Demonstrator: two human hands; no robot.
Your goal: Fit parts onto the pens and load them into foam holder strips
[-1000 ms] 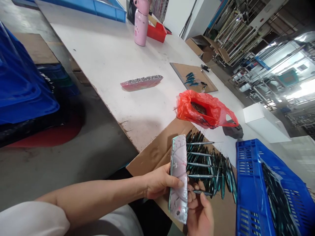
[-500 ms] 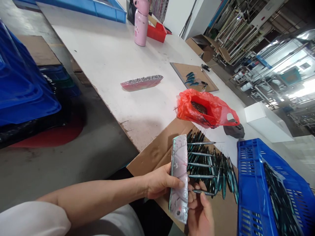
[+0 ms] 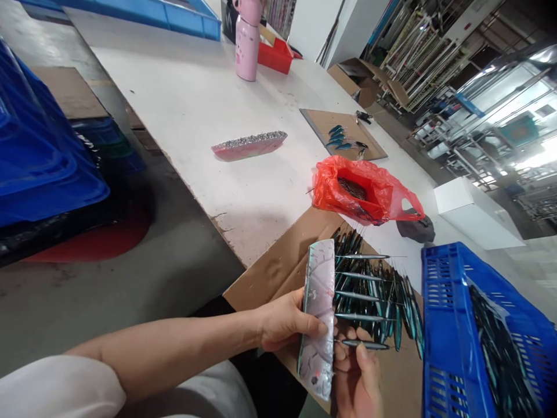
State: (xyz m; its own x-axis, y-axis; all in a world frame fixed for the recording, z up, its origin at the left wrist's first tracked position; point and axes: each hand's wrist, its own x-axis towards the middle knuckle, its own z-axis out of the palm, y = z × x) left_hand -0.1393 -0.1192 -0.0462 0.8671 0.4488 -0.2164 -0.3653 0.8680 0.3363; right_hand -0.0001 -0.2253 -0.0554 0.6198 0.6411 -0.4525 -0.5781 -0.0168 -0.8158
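Observation:
My left hand (image 3: 287, 322) is wrapped round a pinkish-silver curved block (image 3: 319, 302), its thumb on the face. Several dark slender spindle-shaped pieces stick out in a row from the block's right edge. Low on that edge, my right hand (image 3: 357, 371) pinches the lowest spindle piece (image 3: 365, 344) between thumb and fingers. Under and beyond them, many dark teal spindle pieces (image 3: 409, 313) with thin wires lie on a cardboard sheet (image 3: 278, 264).
A red plastic bag (image 3: 326, 186), a second pink block (image 3: 250, 148) and a pink bottle (image 3: 248, 52) stand on the white table (image 3: 174, 104). At right is a blue crate (image 3: 444, 331) holding more dark pieces. Blue bins (image 3: 43, 139) are at left.
The block and its row of spindle pieces have shifted slightly right. My right hand still pinches the lowest piece, which now reaches a little further right.

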